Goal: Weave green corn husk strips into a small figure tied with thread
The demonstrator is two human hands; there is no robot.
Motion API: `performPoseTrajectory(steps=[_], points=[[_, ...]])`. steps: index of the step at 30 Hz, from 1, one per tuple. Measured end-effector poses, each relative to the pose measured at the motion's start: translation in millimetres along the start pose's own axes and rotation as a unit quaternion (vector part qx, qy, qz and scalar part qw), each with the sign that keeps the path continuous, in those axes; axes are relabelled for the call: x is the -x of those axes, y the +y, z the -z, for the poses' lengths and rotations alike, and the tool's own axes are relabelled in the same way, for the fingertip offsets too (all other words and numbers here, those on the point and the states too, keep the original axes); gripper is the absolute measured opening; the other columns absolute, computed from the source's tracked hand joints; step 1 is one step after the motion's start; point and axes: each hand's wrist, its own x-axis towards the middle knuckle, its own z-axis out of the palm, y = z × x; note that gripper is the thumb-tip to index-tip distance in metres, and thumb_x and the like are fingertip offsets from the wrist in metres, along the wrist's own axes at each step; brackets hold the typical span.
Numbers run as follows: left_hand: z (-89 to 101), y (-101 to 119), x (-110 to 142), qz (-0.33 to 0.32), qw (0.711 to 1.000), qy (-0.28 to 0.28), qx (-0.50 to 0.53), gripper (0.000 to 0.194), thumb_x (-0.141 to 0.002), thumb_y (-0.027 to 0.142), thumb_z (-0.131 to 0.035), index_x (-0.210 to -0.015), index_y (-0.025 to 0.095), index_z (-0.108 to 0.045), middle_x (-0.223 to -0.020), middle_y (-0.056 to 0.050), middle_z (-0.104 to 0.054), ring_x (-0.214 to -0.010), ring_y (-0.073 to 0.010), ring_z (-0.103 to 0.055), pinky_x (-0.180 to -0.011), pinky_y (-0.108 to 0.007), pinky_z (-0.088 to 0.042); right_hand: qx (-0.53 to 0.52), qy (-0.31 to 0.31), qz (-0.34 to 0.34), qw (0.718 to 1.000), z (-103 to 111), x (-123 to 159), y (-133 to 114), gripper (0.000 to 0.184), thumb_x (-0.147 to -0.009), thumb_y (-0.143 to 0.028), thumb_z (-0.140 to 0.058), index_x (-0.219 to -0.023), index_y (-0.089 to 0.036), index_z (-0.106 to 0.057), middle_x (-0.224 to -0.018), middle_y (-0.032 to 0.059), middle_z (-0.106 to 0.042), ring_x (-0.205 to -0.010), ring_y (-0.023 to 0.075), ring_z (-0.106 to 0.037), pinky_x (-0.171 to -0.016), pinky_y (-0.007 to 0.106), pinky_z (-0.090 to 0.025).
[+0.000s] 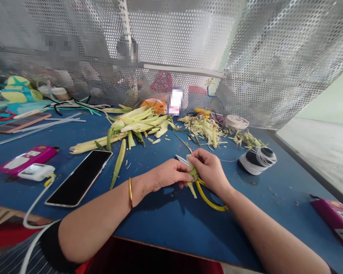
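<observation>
My left hand and my right hand meet over the front middle of the table. Both pinch a small folded piece of pale green corn husk, whose narrow end hangs below the fingers. Scissors with yellow handles show under and beside my hands, their blade tips poking out to the left; their middle is hidden, and they appear to lie on the table. Farther back is a heap of corn husks, with a single husk strip nearer my left forearm.
Shredded husk lies behind my right hand. A spool of white thread stands to the right. On the left are a phone, a purple power strip and a white charger with a cable. A perforated metal screen borders the blue table.
</observation>
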Motion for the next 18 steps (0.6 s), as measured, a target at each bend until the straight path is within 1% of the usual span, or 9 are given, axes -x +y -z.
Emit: performPoseTrajectory(steps=[3,5,8,10,13,15,17,18], points=[[-1.3,-1.1,-1.4,0.003,1.000,-0.008,0.017,0.023,-0.073,0.032,-0.068,-0.058,0.016,-0.062,-0.057,0.000,-0.057,-0.055,-0.0113,-0.050,-0.056,-0.025,-0.041,0.010,-0.008,0.006,1.000,-0.1,-1.1,2.4,0.026,-0.080,-0.040,-0.060,-0.064,-0.022,-0.051,-0.052,-0.0052,-0.047,-0.048,0.0104,-0.040,-0.047,0.024,-0.030],[-2.8,-2.9,-2.6,0.015,1.000,0.010,-0.002,0.025,-0.071,0.036,-0.071,-0.058,0.015,-0.062,-0.054,0.001,-0.054,-0.052,-0.0108,-0.048,-0.052,-0.024,-0.038,0.009,-0.016,0.010,1.000,-0.4,-2.2,4.6,0.026,-0.080,-0.041,-0.060,-0.065,-0.021,-0.053,-0.054,-0.0046,-0.047,-0.050,0.0105,-0.040,-0.048,0.024,-0.031],[-5.9,-4.7,-3.0,0.030,0.998,0.041,-0.044,0.025,-0.070,0.035,-0.071,-0.058,0.016,-0.062,-0.048,0.003,-0.049,-0.048,-0.0096,-0.044,-0.047,-0.024,-0.032,-0.005,-0.031,0.016,0.999,-1.5,-1.7,5.6,0.025,-0.079,-0.039,-0.061,-0.065,-0.020,-0.054,-0.055,-0.0040,-0.048,-0.052,0.0103,-0.039,-0.049,0.024,-0.031],[-7.6,-4.1,-1.9,0.035,0.997,0.040,-0.059,0.024,-0.071,0.035,-0.070,-0.058,0.016,-0.062,-0.047,0.004,-0.047,-0.047,-0.0092,-0.043,-0.046,-0.023,-0.030,-0.006,-0.018,0.027,0.999,-2.5,0.3,3.9,0.025,-0.080,-0.038,-0.060,-0.065,-0.020,-0.053,-0.055,-0.0043,-0.047,-0.052,0.0099,-0.039,-0.049,0.023,-0.031],[-8.6,-1.8,0.3,0.039,0.997,0.020,-0.061,0.025,-0.071,0.034,-0.069,-0.057,0.016,-0.060,-0.048,0.004,-0.048,-0.047,-0.0086,-0.043,-0.047,-0.023,-0.031,0.018,0.022,0.054,0.998,-4.2,4.0,0.6,0.025,-0.081,-0.036,-0.059,-0.064,-0.020,-0.052,-0.056,-0.0043,-0.047,-0.054,0.0099,-0.039,-0.050,0.024,-0.030],[-8.4,-1.2,0.7,0.037,0.998,0.008,-0.052,0.026,-0.071,0.034,-0.070,-0.056,0.016,-0.060,-0.048,0.004,-0.049,-0.049,-0.0085,-0.044,-0.048,-0.023,-0.032,0.025,0.026,0.055,0.998,-4.6,4.6,-0.3,0.025,-0.081,-0.036,-0.060,-0.064,-0.019,-0.052,-0.057,-0.0042,-0.047,-0.054,0.0101,-0.039,-0.050,0.024,-0.031],[-7.4,-1.8,-0.2,0.031,0.999,0.016,-0.034,0.024,-0.071,0.033,-0.070,-0.056,0.016,-0.061,-0.049,0.004,-0.050,-0.050,-0.0087,-0.045,-0.050,-0.023,-0.034,0.006,0.022,0.041,0.999,-3.2,3.0,-0.1,0.026,-0.081,-0.039,-0.060,-0.066,-0.019,-0.054,-0.057,-0.0043,-0.047,-0.054,0.0103,-0.040,-0.050,0.024,-0.032],[-6.7,-2.2,-1.1,0.031,0.999,0.030,-0.022,0.023,-0.070,0.033,-0.070,-0.058,0.015,-0.063,-0.050,0.003,-0.051,-0.050,-0.0089,-0.045,-0.052,-0.023,-0.035,-0.010,0.022,0.033,0.999,-1.6,1.3,0.1,0.026,-0.081,-0.041,-0.060,-0.067,-0.019,-0.055,-0.058,-0.0042,-0.048,-0.054,0.0105,-0.041,-0.051,0.024,-0.033]])
